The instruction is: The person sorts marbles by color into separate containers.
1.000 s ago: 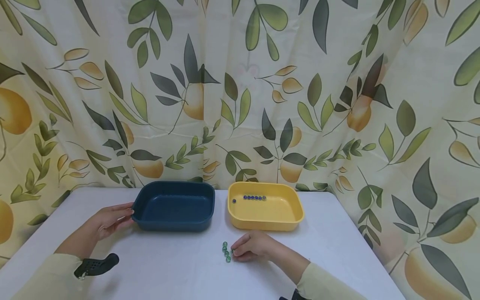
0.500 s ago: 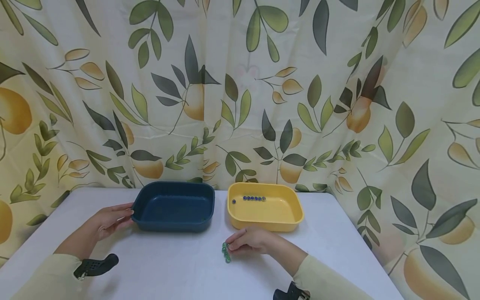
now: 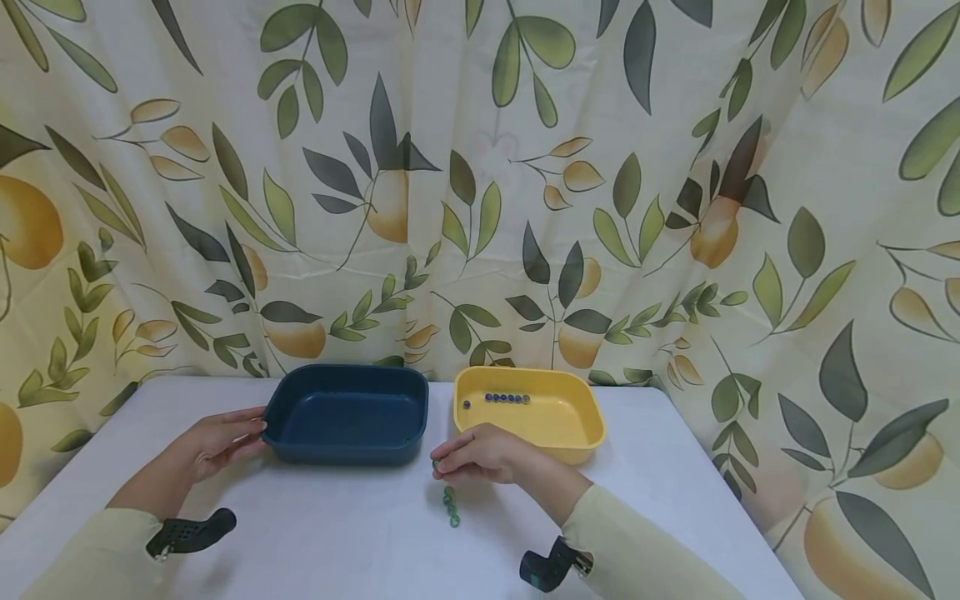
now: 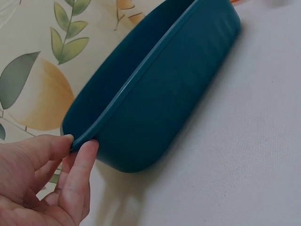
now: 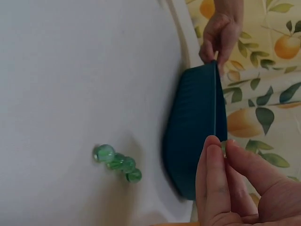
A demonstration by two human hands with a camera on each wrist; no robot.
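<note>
At the left end of the dark blue tub (image 3: 345, 452), my left hand (image 3: 217, 447) pinches the rim between thumb and fingers. That grip on the tub (image 4: 150, 108) shows closely in the left wrist view. My right hand (image 3: 486, 454) is raised off the table, between the tub and the yellow tub (image 3: 581, 452). Its thumb and fingertips pinch a green glass marble (image 5: 224, 149), mostly hidden by the fingers. Several green marbles (image 3: 450, 507) lie in a short line on the table below the right hand, touching or nearly touching one another.
Several dark blue marbles (image 3: 507, 398) sit in a row inside the yellow tub, with a single one (image 3: 467, 404) apart at its left. Both tubs stand on a white-covered table (image 3: 337, 533) before a leaf-and-fruit patterned curtain (image 3: 465, 208).
My right hand has lifted a green marble from beside the line and moved up and left toward the blue tub. The left hand stays on the rim.
</note>
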